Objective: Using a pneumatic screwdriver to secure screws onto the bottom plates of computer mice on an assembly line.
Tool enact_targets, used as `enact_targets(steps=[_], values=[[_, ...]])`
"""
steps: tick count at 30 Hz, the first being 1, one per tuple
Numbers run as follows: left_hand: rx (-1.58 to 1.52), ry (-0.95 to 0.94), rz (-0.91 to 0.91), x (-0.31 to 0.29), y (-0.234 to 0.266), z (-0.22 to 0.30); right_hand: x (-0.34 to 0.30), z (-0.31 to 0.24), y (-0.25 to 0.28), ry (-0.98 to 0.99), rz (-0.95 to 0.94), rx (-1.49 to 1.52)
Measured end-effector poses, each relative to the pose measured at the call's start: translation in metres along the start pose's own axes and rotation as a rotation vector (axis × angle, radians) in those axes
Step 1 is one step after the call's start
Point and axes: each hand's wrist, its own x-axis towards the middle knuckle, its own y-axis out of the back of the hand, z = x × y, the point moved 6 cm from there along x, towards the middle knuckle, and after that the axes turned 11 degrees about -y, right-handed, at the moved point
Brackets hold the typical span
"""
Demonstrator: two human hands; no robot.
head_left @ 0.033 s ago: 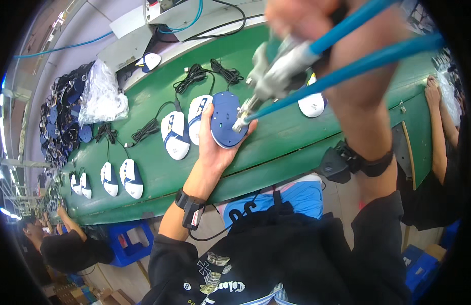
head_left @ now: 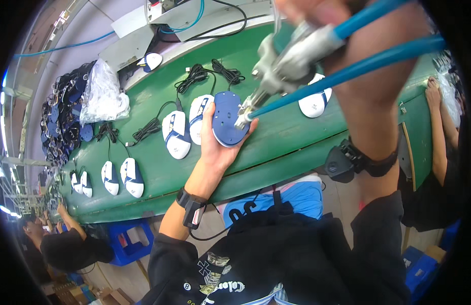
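1. While the mouse [head_left: 226, 124] rests underside up in our left hand [head_left: 217, 152], just above the bench [head_left: 276, 145], we judge it light and stiff, a hard plastic shell that should not give under a normal squeeze.
2. Left fingers: wrapped about the mouse from beneath, thumb along its left edge, fingertips showing at the right. We rate this cradle sound, as it leaves the blue base exposed.
3. Right hand [head_left: 314, 10]: blurred and cut by the upper edge; we read its fingers as gripping the tool [head_left: 281, 71], which slants down to the base's right side. Contact at the tip: cannot tell.
4. Surface looks smooth, so probably a little slippery; we would hold by the two long sides, palm underneath.
5. Fragility: shell likely sturdy; we would treat the cable [head_left: 228, 75] beyond the far end as the weak point and avoid lifting by it.
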Motion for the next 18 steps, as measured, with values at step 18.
enact_targets(steps=[18], values=[[-0.211, -0.054, 0.102, 0.011, -0.026, -0.048, -0.008, -0.009, 0.021, 0.068, -0.103, -0.109]])
